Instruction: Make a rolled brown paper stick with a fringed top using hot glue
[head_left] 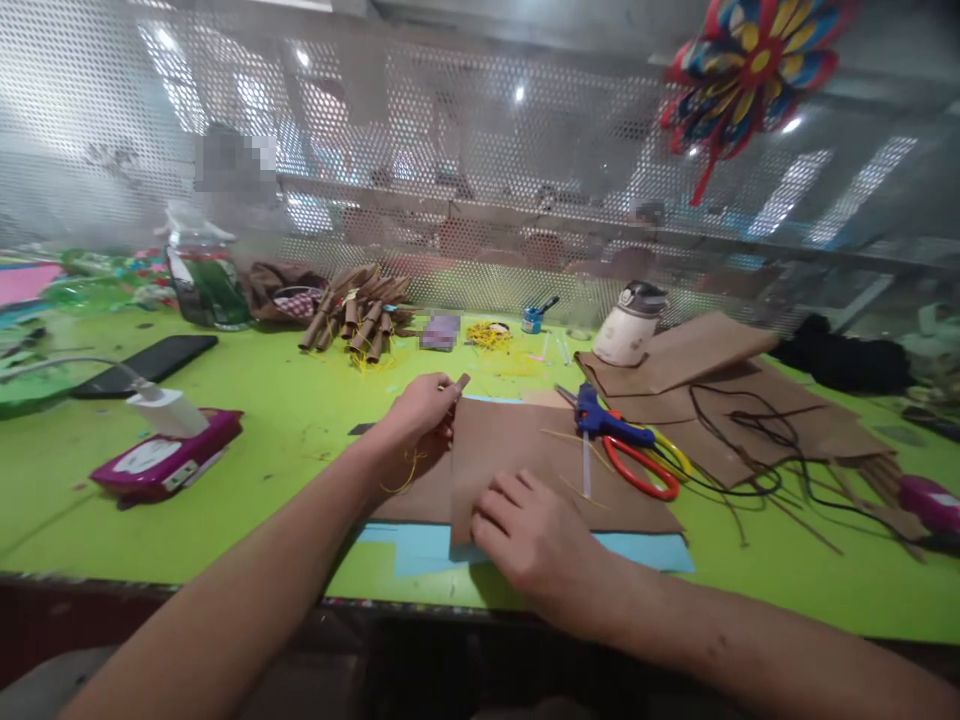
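- A bright green tabletop (277, 430) spans the frame, flecked with bits of scrap.
- Left: a flat black slab (150, 366) (phone-shaped, face detail unreadable), with a magenta power strip (139, 470) below it.
- Upper left: a large jar (206, 285) beside a brown cloth bundle (274, 280).
- Upper middle: bundles of brown rolls (367, 320), a tangle of yellow thread (487, 335) and a small blue pot (532, 320).
- Lower middle: light blue paper (420, 550), partly under brown sheets (495, 430).
- Right: more brown paper (705, 365), overlapping in a loose pile, near a dark cloth heap (840, 360).
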